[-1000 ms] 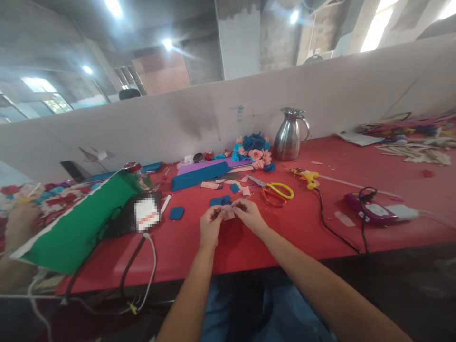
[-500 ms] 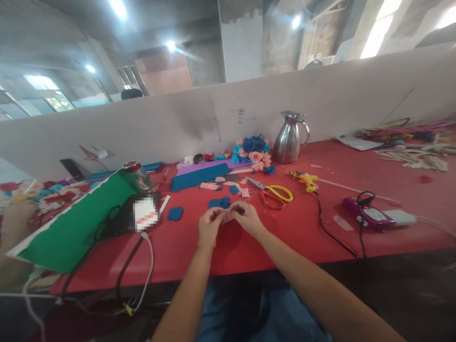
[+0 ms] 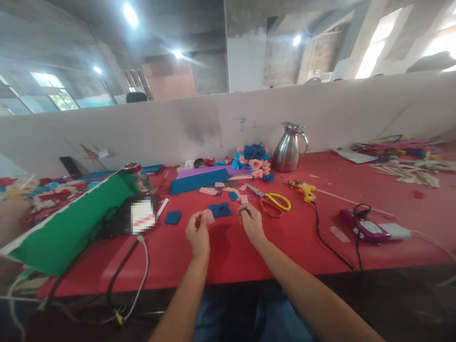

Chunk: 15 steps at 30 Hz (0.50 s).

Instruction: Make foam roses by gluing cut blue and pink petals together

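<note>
Between the thumb and fingers of my left hand (image 3: 198,232) is a small pink crepe-paper piece (image 3: 208,217), its free edge pointing right. My right hand (image 3: 252,224) is apart from it, over the table, with thumb and fingertips drawn together; whether anything is pinched there is too small to make out. Crumpled dark blue paper pieces (image 3: 220,209) lie just beyond and between my hands. Scissors with yellow and red handles (image 3: 276,203) rest with blades part open beyond my right hand, beside pink paper scraps (image 3: 243,199).
A steel jug (image 3: 287,149) stands at the back beside pink and blue paper flowers (image 3: 254,159). To the right lie a yellow glue gun (image 3: 305,191) and a purple corded device (image 3: 363,225). A green board (image 3: 76,228) leans at left; another person's arm (image 3: 14,213) shows behind it.
My hands have moved apart from each other. The pink paper piece has gone left with my left hand, and my right hand has let go of it. The view has tilted slightly up.
</note>
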### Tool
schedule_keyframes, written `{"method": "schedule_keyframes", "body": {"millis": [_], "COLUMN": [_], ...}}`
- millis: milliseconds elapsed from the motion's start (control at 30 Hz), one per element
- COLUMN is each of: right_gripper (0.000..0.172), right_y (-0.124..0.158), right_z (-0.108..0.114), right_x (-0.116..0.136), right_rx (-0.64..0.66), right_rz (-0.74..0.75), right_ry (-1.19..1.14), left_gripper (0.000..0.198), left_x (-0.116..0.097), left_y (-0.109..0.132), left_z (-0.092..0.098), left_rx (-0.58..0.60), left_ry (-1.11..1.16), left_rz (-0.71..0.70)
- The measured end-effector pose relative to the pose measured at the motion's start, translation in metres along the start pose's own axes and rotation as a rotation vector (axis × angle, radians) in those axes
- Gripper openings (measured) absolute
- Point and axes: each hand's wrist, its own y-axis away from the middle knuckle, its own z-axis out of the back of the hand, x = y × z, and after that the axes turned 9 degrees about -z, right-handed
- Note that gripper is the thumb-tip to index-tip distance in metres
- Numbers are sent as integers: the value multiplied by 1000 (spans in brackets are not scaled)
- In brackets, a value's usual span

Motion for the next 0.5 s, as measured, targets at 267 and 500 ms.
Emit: {"method": "schedule_keyframes", "body": {"millis": [267, 500], "right_gripper": [23, 16], "right_y": [-40, -87], "right_z": [38, 43], "right_x": [20, 22], "right_rx": [-254, -14], "right_rz": [43, 24], "right_ry": [150, 682], "left_gripper": [28, 22], "left_x": [4, 9], "left_y": [-11, -57], "left_z": [2, -1], "left_rx": [-65, 93], "left_ry": [-61, -287], "left_rz": [-48, 16]}}
